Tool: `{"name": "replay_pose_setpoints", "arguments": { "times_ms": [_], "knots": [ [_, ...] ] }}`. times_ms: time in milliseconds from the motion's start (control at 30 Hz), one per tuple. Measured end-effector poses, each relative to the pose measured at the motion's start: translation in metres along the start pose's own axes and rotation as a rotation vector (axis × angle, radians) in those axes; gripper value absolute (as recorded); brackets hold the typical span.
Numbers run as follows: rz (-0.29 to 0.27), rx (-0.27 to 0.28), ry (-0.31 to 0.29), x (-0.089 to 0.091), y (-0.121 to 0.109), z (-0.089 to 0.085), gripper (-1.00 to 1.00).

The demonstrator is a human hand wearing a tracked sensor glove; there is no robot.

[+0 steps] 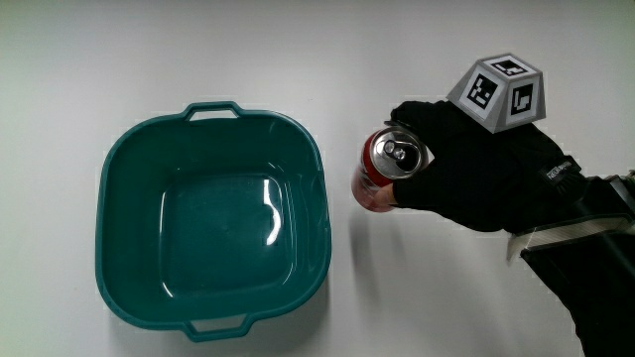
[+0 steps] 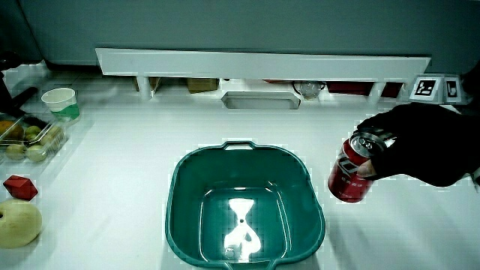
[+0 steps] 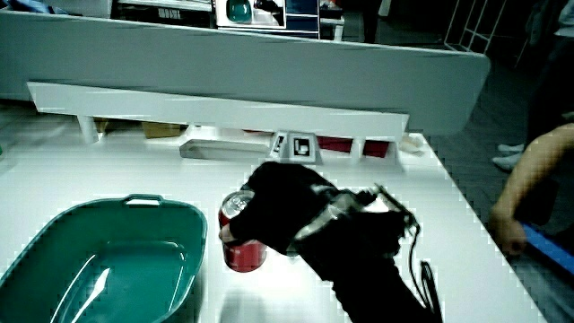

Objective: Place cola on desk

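White desk [image 1: 298, 50] — a teal basin [image 1: 211, 223] sits mid-surface. Just beside it, my gloved hand [image 1: 486, 174] is clamped around an upright red cola can [image 1: 382, 171].

Cola can [image 1: 382, 171]: red body, silver top, pull tab intact so it looks unopened. Upright, base on the white table in both side views [image 2: 350, 178] [image 3: 242, 240]. Fingers [image 1: 417, 119] curl round its upper half from the side away from the tub [image 1: 213, 230], fingertips at the rim. Lower half clear of the fingers. Just beside the tub, not touching.
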State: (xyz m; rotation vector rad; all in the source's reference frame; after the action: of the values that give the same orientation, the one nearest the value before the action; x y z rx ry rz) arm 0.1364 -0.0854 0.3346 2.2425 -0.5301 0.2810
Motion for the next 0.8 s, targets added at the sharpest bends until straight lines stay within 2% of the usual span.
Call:
{"name": "replay_pose_setpoints", "arguments": {
  "times_ms": [300,500,600,733,800],
  "knots": [
    [-0.035,-0.018,0.031,0.021,0.014,-0.022,0.0],
    [-0.049,-0.041,0.013,0.024,0.024,-0.039,0.0],
    [-0.053,-0.062,0.024,0.024,0.028,-0.045,0.0],
    [-0.067,-0.077,0.01,0.027,0.032,-0.05,0.0],
    [-0.061,-0.081,0.036,0.028,0.032,-0.05,0.0]
  ]
}}
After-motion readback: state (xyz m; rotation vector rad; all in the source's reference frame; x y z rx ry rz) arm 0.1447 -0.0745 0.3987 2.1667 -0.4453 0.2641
